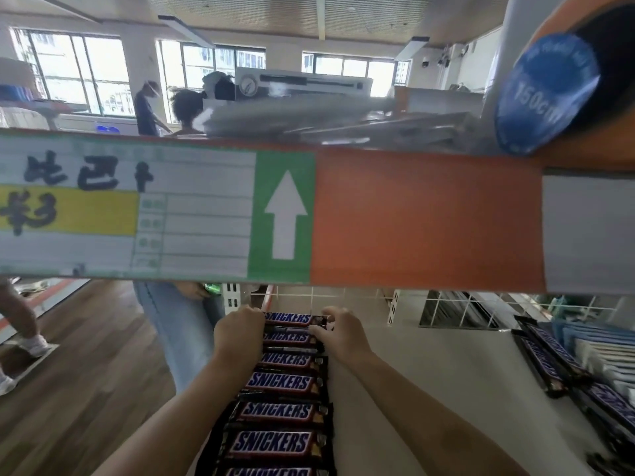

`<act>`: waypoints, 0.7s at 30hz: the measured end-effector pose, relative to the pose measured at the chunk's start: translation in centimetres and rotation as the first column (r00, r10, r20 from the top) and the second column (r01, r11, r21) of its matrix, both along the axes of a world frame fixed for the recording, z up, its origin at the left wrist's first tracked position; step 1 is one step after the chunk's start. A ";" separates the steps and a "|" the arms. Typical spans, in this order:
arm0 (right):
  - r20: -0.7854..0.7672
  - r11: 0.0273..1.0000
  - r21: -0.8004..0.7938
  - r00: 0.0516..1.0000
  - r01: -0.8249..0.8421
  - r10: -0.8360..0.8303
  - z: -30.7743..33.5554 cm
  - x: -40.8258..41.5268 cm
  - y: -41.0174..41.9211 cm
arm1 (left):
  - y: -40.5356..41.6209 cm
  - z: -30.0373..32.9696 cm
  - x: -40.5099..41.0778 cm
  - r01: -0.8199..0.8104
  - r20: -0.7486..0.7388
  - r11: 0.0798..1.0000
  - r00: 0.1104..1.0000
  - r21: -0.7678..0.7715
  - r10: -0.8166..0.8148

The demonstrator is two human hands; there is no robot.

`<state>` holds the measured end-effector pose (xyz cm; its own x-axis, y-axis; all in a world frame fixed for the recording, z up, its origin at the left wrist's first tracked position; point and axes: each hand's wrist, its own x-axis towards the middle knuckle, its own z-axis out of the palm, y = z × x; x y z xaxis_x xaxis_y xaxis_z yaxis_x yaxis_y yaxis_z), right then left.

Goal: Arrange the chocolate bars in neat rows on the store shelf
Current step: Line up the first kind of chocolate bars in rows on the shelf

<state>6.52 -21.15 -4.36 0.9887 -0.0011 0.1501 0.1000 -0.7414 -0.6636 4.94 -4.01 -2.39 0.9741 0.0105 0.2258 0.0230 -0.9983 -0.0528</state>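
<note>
Hands [285, 333] gripping rearmost Snickers bar [292, 318]

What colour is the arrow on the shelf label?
The arrow is white, on a green panel; the head view shows it clearly.

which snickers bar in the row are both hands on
The farthest bar at the back of the row; left hand and right hand grip its ends, the nearer bars lie untouched.

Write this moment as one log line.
step: aligning row | left hand: grips back bar | right hand: grips same bar | shelf
</note>
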 end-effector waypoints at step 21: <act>0.055 0.858 -0.436 0.960 0.271 -0.275 1.4 -10.2 -14.4 | -15.4 -0.4 -3.2 0.585 -0.033 0.811 0.811 0.027 -0.584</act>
<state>-3.70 -35.53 -2.95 0.9596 -0.2081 0.1892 -0.1537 -0.9513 -0.2672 1.76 -19.44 -2.80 0.7986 -0.5699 0.1935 -0.5660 -0.8205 -0.0803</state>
